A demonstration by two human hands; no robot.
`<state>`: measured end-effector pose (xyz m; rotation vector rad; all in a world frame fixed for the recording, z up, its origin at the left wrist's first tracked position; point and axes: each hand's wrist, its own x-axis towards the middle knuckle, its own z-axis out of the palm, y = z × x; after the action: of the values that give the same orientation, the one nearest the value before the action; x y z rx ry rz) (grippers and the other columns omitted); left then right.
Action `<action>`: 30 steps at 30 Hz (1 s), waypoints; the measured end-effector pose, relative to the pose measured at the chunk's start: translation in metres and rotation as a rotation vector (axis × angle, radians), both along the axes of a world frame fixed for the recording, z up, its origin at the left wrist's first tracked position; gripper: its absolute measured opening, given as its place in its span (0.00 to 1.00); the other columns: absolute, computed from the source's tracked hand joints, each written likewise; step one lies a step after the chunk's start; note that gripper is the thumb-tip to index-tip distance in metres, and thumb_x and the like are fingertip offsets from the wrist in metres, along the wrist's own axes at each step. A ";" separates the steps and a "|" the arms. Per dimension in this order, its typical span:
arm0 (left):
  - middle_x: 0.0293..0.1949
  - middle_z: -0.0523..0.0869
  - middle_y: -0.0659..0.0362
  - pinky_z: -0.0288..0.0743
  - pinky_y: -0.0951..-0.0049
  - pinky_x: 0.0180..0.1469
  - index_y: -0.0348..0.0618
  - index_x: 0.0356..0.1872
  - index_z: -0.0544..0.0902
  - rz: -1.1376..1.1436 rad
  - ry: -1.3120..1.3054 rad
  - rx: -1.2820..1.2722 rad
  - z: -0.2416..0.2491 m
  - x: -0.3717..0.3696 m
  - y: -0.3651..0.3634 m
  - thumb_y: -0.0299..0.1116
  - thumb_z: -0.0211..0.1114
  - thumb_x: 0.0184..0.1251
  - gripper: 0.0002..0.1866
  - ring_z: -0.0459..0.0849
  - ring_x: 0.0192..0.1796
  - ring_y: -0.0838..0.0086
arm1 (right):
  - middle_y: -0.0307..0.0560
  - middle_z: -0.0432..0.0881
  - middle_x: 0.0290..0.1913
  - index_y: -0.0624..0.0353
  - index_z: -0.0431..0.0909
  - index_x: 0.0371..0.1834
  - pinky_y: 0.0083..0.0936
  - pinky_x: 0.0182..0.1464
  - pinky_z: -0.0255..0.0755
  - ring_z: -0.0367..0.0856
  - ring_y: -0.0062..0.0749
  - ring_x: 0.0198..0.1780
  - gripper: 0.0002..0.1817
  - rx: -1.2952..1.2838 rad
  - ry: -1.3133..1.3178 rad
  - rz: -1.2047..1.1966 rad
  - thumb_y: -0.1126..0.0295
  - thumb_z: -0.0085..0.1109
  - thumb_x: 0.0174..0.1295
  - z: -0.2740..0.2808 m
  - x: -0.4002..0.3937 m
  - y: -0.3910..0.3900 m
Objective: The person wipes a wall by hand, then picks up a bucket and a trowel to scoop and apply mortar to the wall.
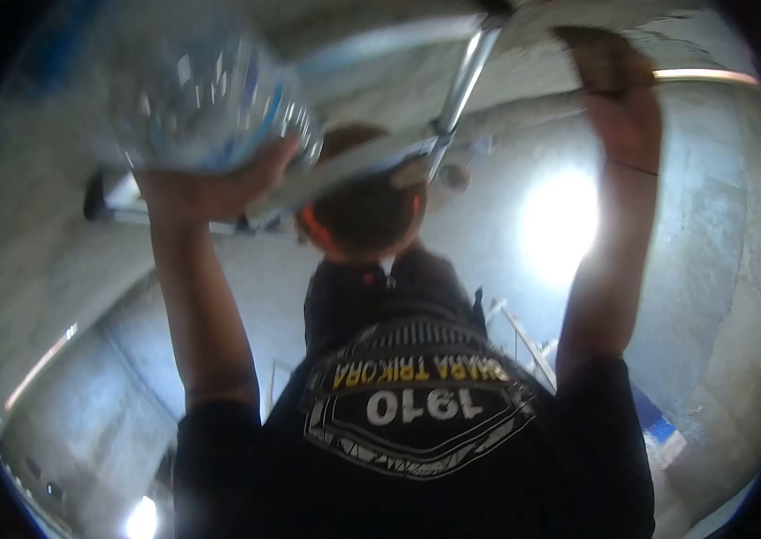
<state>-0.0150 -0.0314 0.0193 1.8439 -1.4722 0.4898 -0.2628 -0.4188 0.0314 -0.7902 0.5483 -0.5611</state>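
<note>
My left hand (214, 189), at the left, is wrapped round the lower end of a large clear plastic bottle (210, 103) with blue markings; motion blurs it. At the upper right, my right hand (628, 121) is raised and closed on a flat brown piece (605, 58), whose material I cannot make out. The hands are far apart. Between them, near my dark trousers, a dark round container (367, 216) with an orange-red rim is partly covered by a pale bar.
A metal frame (468, 76) with bars crosses the upper middle. Grey concrete-like floor and walls (704, 216) surround me. A white frame (524, 341) and a blue-and-white object (659, 431) are at the lower right.
</note>
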 end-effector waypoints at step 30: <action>0.44 0.83 0.55 0.78 0.62 0.52 0.40 0.53 0.74 0.097 0.544 -0.123 -0.009 -0.003 0.006 0.39 0.82 0.32 0.40 0.85 0.46 0.63 | 0.41 0.79 0.49 0.64 0.73 0.57 0.20 0.37 0.72 0.78 0.23 0.41 0.16 -0.415 -0.434 -0.797 0.76 0.50 0.67 0.148 0.040 0.052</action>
<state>-0.0183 -0.0254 0.0104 1.7724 -0.9689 0.1009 -0.2223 -0.3665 0.1792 -0.7886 0.3258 -1.5800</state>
